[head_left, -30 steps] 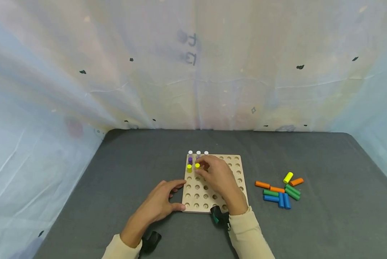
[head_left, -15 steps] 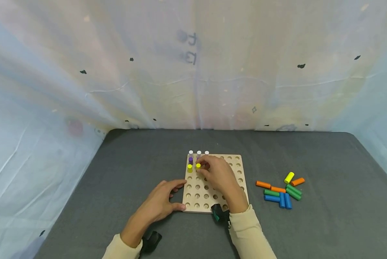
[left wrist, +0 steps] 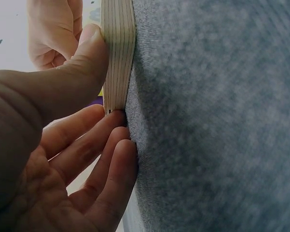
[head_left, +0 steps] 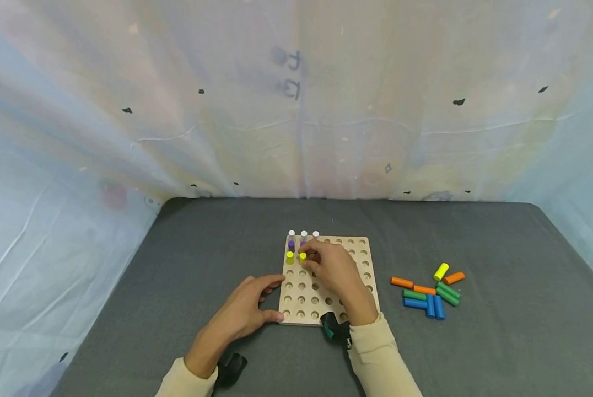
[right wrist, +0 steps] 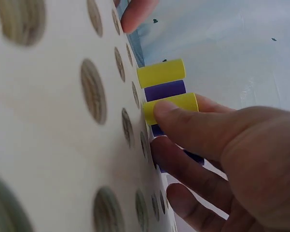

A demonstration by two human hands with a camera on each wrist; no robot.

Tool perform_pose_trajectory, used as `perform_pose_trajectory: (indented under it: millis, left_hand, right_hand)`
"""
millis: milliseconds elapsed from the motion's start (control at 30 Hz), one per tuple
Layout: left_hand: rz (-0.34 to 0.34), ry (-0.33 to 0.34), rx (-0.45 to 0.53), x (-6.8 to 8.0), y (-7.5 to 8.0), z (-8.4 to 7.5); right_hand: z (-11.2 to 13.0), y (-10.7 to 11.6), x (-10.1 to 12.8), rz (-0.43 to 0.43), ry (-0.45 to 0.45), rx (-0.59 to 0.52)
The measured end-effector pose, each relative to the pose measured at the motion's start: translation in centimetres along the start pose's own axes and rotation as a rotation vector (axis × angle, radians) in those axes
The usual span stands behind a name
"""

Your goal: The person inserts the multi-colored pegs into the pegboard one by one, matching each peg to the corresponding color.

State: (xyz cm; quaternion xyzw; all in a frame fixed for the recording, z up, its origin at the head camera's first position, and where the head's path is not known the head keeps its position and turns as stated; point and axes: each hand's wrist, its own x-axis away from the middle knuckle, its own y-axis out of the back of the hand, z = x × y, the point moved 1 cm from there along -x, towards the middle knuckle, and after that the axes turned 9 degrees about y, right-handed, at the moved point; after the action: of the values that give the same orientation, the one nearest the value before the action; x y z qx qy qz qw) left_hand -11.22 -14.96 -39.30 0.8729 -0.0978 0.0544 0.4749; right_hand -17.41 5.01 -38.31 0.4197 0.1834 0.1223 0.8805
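A wooden pegboard point(head_left: 348, 275) with rows of round holes lies on the grey cloth. White pegs point(head_left: 303, 234), purple pegs point(head_left: 291, 244) and a yellow peg point(head_left: 290, 257) stand at its far left corner. My right hand point(head_left: 312, 258) reaches over the board and pinches a second yellow peg point(head_left: 302, 256) that stands in its hole. In the right wrist view my right hand point(right wrist: 157, 128) has a thumb and a finger on that yellow peg point(right wrist: 176, 103). My left hand point(head_left: 269, 300) grips the board's near left corner. My left thumb point(left wrist: 82, 63) presses the board's edge point(left wrist: 118, 53).
Loose pegs lie on the cloth right of the board: a yellow one point(head_left: 441, 271), orange ones point(head_left: 402, 282), green ones point(head_left: 447, 292) and blue ones point(head_left: 430, 306). A pale sheet wall point(head_left: 296, 110) closes the back and sides. The grey cloth point(head_left: 202, 259) runs left of the board.
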Motion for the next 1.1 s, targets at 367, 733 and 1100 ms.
perform_pose_trajectory:
  millis: [367, 733, 1100]
  left_hand:
    - [-0.003, 0.017, 0.003, 0.2, 0.1, -0.3]
    - [0.006, 0.0, 0.019, 0.2, 0.0, 0.0]
    - [-0.005, 0.01, 0.03, 0.1, 0.1, 0.2]
  right_hand:
    - [0.3, 0.4, 0.2, 0.019, -0.013, -0.017]
    - [0.3, 2.2, 3.3, 0.051, -0.065, -0.034]
    - [-6.3, 8.6, 7.6, 0.016, -0.062, 0.054]
